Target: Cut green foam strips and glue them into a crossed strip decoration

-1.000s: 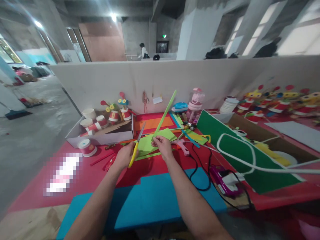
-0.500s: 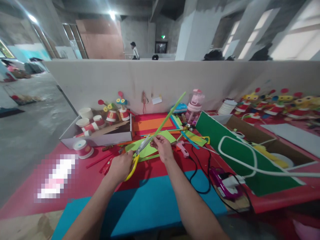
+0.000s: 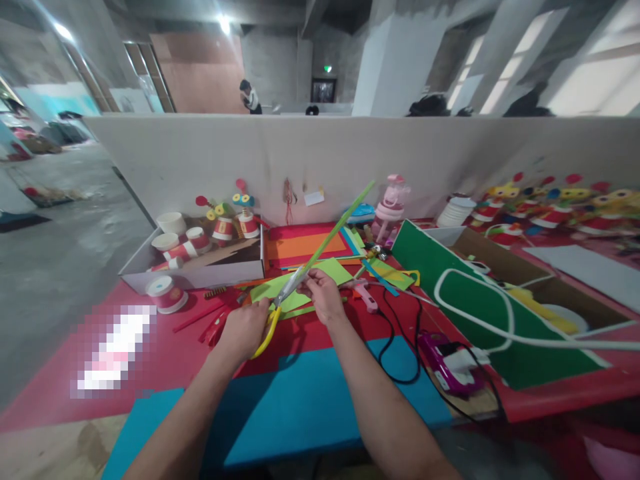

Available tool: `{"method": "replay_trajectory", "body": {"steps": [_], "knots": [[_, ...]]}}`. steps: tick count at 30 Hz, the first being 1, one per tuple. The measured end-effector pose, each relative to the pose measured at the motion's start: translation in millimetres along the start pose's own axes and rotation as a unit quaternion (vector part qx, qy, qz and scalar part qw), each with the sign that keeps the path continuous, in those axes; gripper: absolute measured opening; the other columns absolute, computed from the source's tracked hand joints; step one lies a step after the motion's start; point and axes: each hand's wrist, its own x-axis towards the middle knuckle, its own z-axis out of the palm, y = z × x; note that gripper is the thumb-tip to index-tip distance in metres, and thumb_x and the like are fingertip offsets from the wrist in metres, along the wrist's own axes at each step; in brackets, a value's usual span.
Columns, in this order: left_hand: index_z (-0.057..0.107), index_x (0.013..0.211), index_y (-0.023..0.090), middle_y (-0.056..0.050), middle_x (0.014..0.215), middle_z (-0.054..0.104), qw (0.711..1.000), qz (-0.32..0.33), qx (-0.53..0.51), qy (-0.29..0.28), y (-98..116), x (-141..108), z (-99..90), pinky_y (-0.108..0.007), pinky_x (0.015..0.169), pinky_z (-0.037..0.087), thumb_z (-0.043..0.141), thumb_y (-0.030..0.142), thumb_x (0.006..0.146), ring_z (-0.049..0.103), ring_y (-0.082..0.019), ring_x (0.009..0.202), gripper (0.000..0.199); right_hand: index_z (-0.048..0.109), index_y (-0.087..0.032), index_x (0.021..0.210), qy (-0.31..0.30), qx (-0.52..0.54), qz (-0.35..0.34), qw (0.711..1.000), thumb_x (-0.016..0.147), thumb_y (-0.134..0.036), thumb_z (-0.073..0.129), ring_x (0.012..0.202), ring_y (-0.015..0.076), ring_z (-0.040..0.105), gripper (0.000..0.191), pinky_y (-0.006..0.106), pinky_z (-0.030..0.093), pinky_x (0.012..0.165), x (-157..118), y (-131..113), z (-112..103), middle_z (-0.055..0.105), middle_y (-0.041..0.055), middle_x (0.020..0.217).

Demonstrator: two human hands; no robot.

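My left hand (image 3: pixel 249 327) is closed around the yellow handles of a pair of scissors (image 3: pixel 275 328), whose metal blades point up and to the right. The fingers of my right hand (image 3: pixel 323 293) pinch the lower end of a long, thin green paper strip (image 3: pixel 345 217), which slants up to the right. The blades lie against the strip's lower end, close to my right fingertips. Whether the paper is between them I cannot tell. Below both hands, light green paper sheets (image 3: pixel 333 271) lie on the red table cover (image 3: pixel 345 330).
A box (image 3: pixel 200 277) of paper cups and cup figures stands at the left. A pink glue gun (image 3: pixel 367 297), its black cord, a purple power strip (image 3: pixel 450 370) and a green-sided box (image 3: pixel 480 320) are at the right. Blue sheeting (image 3: pixel 295 407) covers the front edge.
The scissors blades appear closer together beside the strip. My hands have barely moved. A person in the background has shifted left.
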Motion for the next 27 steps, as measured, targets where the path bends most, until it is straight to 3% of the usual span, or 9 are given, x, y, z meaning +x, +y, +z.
{"method": "replay_trajectory", "body": {"steps": [27], "knots": [[0.049,0.105,0.015,-0.014,0.084,0.067,1.0,0.006,-0.003,0.01,-0.7,0.0,1.2,-0.033,0.065,0.047,0.034,0.03,0.09,0.067,-0.027,0.077,0.025,0.062,-0.018,0.077,-0.004,0.015,-0.005,1.0,0.062,-0.037,0.078,0.06,0.0103,0.061,0.029,0.024,0.055,0.061,-1.7,-1.2,1.1,0.064,-0.0017,0.068]]}}
